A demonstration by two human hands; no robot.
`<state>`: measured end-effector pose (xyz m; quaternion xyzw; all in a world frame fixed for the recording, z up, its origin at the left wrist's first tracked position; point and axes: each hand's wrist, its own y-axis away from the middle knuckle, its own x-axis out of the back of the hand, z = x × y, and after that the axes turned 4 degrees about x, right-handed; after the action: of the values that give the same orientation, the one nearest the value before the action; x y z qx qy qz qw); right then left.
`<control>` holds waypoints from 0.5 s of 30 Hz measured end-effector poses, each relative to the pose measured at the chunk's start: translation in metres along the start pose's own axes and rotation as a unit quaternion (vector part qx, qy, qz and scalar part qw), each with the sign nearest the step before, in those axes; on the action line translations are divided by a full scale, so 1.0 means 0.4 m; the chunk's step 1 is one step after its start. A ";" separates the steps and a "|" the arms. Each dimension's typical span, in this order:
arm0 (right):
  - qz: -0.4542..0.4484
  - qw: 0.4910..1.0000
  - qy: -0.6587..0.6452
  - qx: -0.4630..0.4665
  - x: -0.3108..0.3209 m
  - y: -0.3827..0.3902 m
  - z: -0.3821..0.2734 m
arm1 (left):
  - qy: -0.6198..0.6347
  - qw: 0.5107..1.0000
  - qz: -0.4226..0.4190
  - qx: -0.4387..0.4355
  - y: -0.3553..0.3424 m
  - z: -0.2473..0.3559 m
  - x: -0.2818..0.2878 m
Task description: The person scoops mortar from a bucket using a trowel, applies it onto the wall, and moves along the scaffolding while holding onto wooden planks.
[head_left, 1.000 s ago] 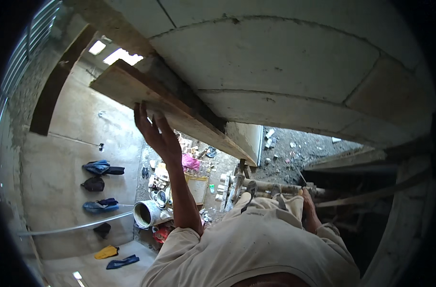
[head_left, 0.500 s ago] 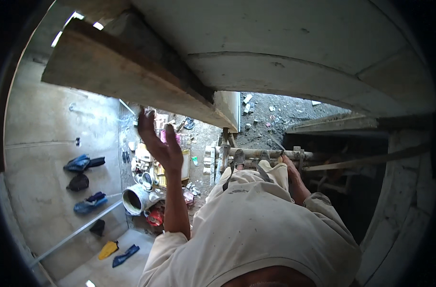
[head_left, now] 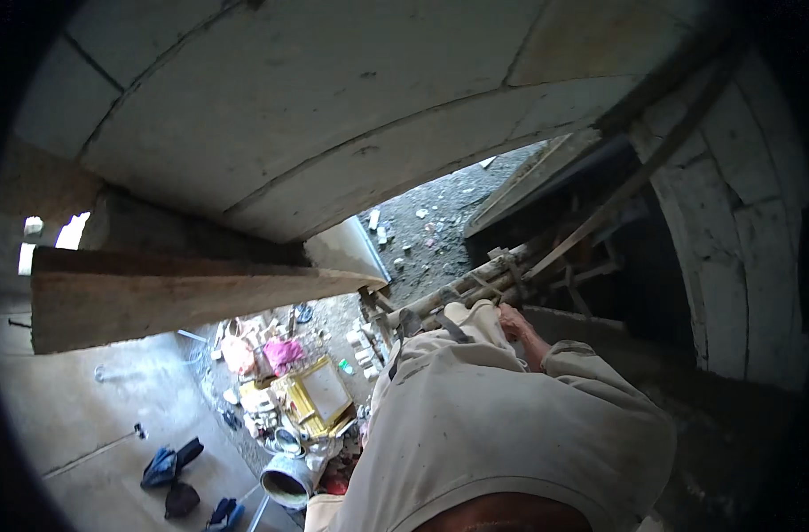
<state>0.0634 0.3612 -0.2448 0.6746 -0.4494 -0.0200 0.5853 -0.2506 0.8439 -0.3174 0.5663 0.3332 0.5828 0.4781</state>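
My right hand [head_left: 513,324] hangs low beside my light trousers [head_left: 472,321], close to the wooden poles of a scaffold [head_left: 458,291]. Its fingers look curled. Whatever they hold, if anything, cannot be made out. My left hand is out of view; only part of a light sleeve [head_left: 325,512] shows on that side. A thick beam [head_left: 174,306] with a flat, pale brown face juts across at the left, joined to a block wall [head_left: 369,133] that fills the top. One dark shoe [head_left: 410,324] rests on the poles.
Down at the left lie a bucket [head_left: 286,483], a yellow crate-like thing [head_left: 320,397] and pink cloth [head_left: 283,355]. Clothes [head_left: 161,467] hang or lie against the grey wall. A slanting wooden pole [head_left: 617,199] crosses the right side, before a dark gap. Rubble ground [head_left: 422,235] lies below.
The view has swung, so the beam now sits lower and farther left. My left hand, earlier raised with fingers apart below the beam, has gone out of view. My right hand remains low.
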 end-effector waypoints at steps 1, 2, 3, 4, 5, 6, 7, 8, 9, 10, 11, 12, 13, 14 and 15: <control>-0.009 1.000 0.015 0.000 0.007 0.011 -0.016 | 0.033 0.999 0.011 0.016 0.008 0.009 0.021; -0.012 1.000 -0.001 -0.001 0.017 0.024 -0.033 | 0.061 0.998 0.019 0.020 0.010 0.025 0.037; -0.016 1.000 -0.020 -0.002 0.033 0.055 -0.066 | 0.083 0.996 0.024 0.015 0.013 0.059 0.053; -0.012 1.000 -0.020 -0.004 0.033 0.054 -0.077 | 0.102 0.994 0.030 0.016 0.016 0.079 0.074; 0.012 0.998 -0.039 0.038 0.035 0.051 -0.083 | 0.120 0.992 0.029 0.007 0.016 0.108 0.080; 0.035 0.994 -0.059 0.080 0.031 0.049 -0.088 | 0.132 0.991 0.027 -0.006 0.017 0.145 0.088; 0.034 0.994 -0.062 0.079 0.024 0.037 -0.093 | 0.139 0.990 0.024 -0.017 0.018 0.173 0.091; 0.071 0.986 -0.071 0.131 0.021 0.020 -0.097 | 0.144 0.989 0.019 -0.028 0.019 0.203 0.091; 0.108 0.974 -0.080 0.182 0.017 0.007 -0.098 | 0.143 0.989 0.015 -0.043 0.022 0.234 0.088; 0.107 0.974 -0.085 0.180 0.012 -0.002 -0.097 | 0.136 0.989 0.009 -0.060 0.019 0.269 0.079; 0.139 0.957 -0.129 0.217 0.007 -0.010 -0.093 | 0.124 0.990 0.001 -0.074 0.024 0.296 0.068; 0.175 0.936 -0.173 0.253 0.011 -0.018 -0.095 | 0.105 0.990 -0.007 -0.089 0.025 0.325 0.057; 0.181 0.934 -0.179 0.251 0.012 -0.034 -0.092 | 0.080 0.991 -0.016 -0.107 0.016 0.348 0.036; 0.178 0.934 -0.204 0.233 0.011 -0.050 -0.091 | 0.047 0.991 -0.025 -0.125 0.012 0.367 0.016; 0.176 0.933 -0.230 0.214 0.012 -0.063 -0.092 | 0.007 0.989 -0.031 -0.147 -0.003 0.376 -0.009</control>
<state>0.1012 0.3843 -0.2512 0.6710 -0.6767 0.0259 0.3018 -0.1035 0.8180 -0.2992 0.4751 0.2648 0.6141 0.5719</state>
